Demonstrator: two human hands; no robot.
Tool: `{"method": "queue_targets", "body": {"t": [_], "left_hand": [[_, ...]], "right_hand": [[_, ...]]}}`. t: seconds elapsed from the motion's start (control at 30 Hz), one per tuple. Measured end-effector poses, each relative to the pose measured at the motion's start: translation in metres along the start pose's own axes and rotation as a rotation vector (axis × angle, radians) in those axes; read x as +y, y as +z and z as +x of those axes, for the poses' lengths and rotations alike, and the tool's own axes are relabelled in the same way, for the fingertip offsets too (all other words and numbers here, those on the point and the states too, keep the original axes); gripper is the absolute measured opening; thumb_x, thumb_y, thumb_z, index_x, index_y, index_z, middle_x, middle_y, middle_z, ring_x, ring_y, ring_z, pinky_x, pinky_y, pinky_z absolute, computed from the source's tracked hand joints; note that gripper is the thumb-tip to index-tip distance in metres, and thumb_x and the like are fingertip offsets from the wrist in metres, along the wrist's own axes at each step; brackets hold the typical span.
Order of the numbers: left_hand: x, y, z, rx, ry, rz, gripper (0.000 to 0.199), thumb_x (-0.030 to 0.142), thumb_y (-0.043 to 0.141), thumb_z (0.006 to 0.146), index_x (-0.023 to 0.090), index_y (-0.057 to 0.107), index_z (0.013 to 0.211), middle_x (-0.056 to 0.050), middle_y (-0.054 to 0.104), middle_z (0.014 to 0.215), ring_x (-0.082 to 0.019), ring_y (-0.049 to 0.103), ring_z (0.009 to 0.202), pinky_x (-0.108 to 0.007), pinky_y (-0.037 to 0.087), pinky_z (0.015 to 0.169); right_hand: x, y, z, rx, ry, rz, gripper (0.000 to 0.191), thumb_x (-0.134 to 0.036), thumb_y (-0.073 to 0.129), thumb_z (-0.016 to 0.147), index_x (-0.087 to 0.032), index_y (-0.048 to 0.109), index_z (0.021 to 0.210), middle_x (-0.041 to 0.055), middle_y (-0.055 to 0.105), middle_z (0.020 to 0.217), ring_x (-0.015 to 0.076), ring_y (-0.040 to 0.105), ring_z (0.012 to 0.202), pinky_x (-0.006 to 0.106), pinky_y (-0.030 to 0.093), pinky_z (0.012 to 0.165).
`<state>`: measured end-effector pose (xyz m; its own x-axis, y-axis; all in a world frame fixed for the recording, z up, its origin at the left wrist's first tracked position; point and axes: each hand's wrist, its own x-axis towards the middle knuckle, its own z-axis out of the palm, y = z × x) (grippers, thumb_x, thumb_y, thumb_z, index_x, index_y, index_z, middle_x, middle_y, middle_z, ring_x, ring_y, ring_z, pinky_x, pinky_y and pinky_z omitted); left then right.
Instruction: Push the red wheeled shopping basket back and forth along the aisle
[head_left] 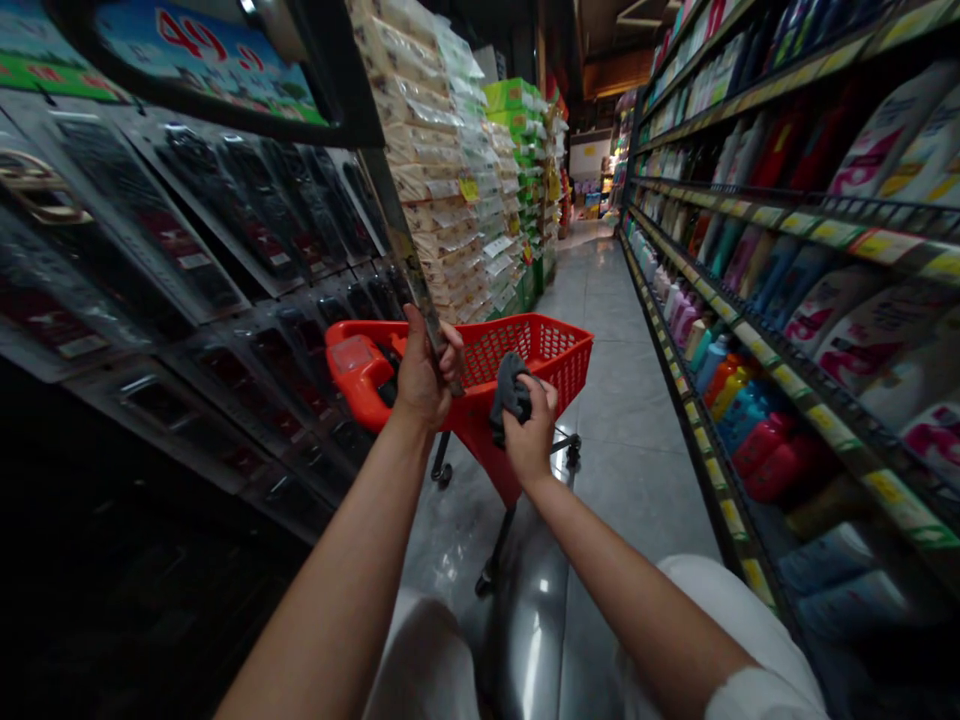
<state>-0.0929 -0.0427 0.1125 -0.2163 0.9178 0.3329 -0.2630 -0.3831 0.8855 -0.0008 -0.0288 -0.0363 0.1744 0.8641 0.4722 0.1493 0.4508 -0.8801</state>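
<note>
My left hand (426, 370) is closed around the lower end of a long, narrow metal bar (399, 235). The bar slants up and to the left, where it meets a black frame (345, 130) at the top of the view. In my right hand (534, 425) is a bunched dark grey cloth (511, 395), held a little to the right of the bar and apart from it. Just beyond both hands stands a red plastic shopping cart (570, 365) with a perforated basket and dark legs on casters.
Hanging packs (180, 220) line the left side under a price sign (217, 50). Stacked cartons (435, 170) stand farther along. Shelves of bottles (810, 250) run down the right. A grey tiled floor (600, 290) stretches between them.
</note>
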Motion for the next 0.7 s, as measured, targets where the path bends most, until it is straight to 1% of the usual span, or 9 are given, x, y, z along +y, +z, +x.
{"method": "queue_targets", "body": {"t": [0.1, 0.17, 0.23, 0.3, 0.37, 0.43, 0.5, 0.57, 0.7], "left_hand": [[-0.001, 0.005, -0.002, 0.022, -0.017, 0.0, 0.064, 0.076, 0.046, 0.082, 0.018, 0.05, 0.055, 0.007, 0.028, 0.038, -0.005, 0.026, 0.03, -0.019, 0.018, 0.034], [-0.001, 0.007, -0.003, 0.017, -0.027, -0.011, 0.064, 0.075, 0.045, 0.082, 0.018, 0.048, 0.054, 0.007, 0.028, 0.038, -0.004, 0.026, 0.031, -0.019, 0.019, 0.035], [-0.002, 0.007, -0.003, 0.005, -0.034, -0.019, 0.064, 0.075, 0.045, 0.082, 0.018, 0.047, 0.054, 0.008, 0.027, 0.038, -0.004, 0.026, 0.031, -0.018, 0.019, 0.035], [-0.002, 0.007, -0.003, -0.006, -0.029, -0.019, 0.064, 0.075, 0.045, 0.083, 0.018, 0.047, 0.054, 0.008, 0.026, 0.039, -0.004, 0.025, 0.032, -0.018, 0.019, 0.035], [-0.003, 0.005, -0.002, -0.017, -0.011, -0.015, 0.064, 0.075, 0.045, 0.082, 0.017, 0.048, 0.053, 0.008, 0.025, 0.039, -0.004, 0.024, 0.032, -0.018, 0.017, 0.035], [-0.003, 0.003, 0.0, -0.027, 0.003, -0.01, 0.065, 0.075, 0.046, 0.082, 0.017, 0.048, 0.053, 0.008, 0.025, 0.039, -0.004, 0.023, 0.032, -0.017, 0.016, 0.035], [-0.002, 0.001, 0.002, -0.036, 0.006, -0.004, 0.065, 0.076, 0.047, 0.08, 0.017, 0.049, 0.052, 0.008, 0.026, 0.039, -0.004, 0.023, 0.033, -0.017, 0.016, 0.035], [-0.002, 0.0, 0.003, -0.041, 0.01, 0.003, 0.065, 0.076, 0.048, 0.079, 0.017, 0.049, 0.052, 0.008, 0.026, 0.039, -0.004, 0.023, 0.032, -0.018, 0.016, 0.035], [-0.003, -0.001, 0.005, -0.054, 0.033, -0.004, 0.065, 0.077, 0.051, 0.077, 0.018, 0.048, 0.052, 0.008, 0.026, 0.039, -0.004, 0.022, 0.032, -0.019, 0.016, 0.034]], "right_hand": [[-0.017, -0.007, 0.015, -0.073, -0.031, -0.071, 0.053, -0.008, 0.048, 0.074, -0.023, 0.06, 0.123, 0.0085, 0.047, 0.125, 0.0216, 0.051, 0.12, 0.036, 0.04, 0.107], [-0.027, -0.004, 0.011, -0.124, -0.102, -0.077, 0.054, -0.006, 0.048, 0.075, -0.025, 0.061, 0.124, 0.008, 0.047, 0.124, 0.0223, 0.05, 0.12, 0.037, 0.04, 0.106], [-0.029, 0.002, -0.005, -0.137, -0.2, -0.06, 0.053, -0.007, 0.05, 0.076, -0.027, 0.061, 0.124, 0.0078, 0.044, 0.126, 0.0223, 0.049, 0.12, 0.037, 0.041, 0.105], [-0.016, 0.008, -0.027, -0.139, -0.283, -0.043, 0.05, -0.007, 0.053, 0.075, -0.027, 0.063, 0.12, 0.0077, 0.043, 0.126, 0.0222, 0.049, 0.12, 0.036, 0.042, 0.104], [0.012, 0.012, -0.054, -0.148, -0.307, -0.059, 0.044, -0.005, 0.056, 0.07, -0.026, 0.066, 0.108, 0.0074, 0.045, 0.123, 0.0232, 0.051, 0.117, 0.038, 0.045, 0.1], [0.041, 0.014, -0.076, -0.177, -0.236, -0.11, 0.037, -0.003, 0.055, 0.065, -0.023, 0.066, 0.094, 0.0071, 0.047, 0.115, 0.0232, 0.054, 0.108, 0.038, 0.048, 0.093], [0.057, 0.017, -0.088, -0.139, -0.095, -0.126, 0.035, -0.002, 0.052, 0.065, -0.022, 0.063, 0.092, 0.0069, 0.049, 0.109, 0.0217, 0.057, 0.099, 0.037, 0.05, 0.086], [0.052, 0.022, -0.085, -0.068, -0.045, -0.075, 0.037, -0.003, 0.052, 0.066, -0.022, 0.061, 0.096, 0.0066, 0.049, 0.108, 0.0209, 0.057, 0.098, 0.036, 0.05, 0.087], [0.018, 0.037, -0.062, -0.007, -0.195, 0.091, 0.042, -0.006, 0.054, 0.07, -0.024, 0.057, 0.107, 0.0079, 0.047, 0.116, 0.0209, 0.054, 0.111, 0.036, 0.046, 0.097]]}}
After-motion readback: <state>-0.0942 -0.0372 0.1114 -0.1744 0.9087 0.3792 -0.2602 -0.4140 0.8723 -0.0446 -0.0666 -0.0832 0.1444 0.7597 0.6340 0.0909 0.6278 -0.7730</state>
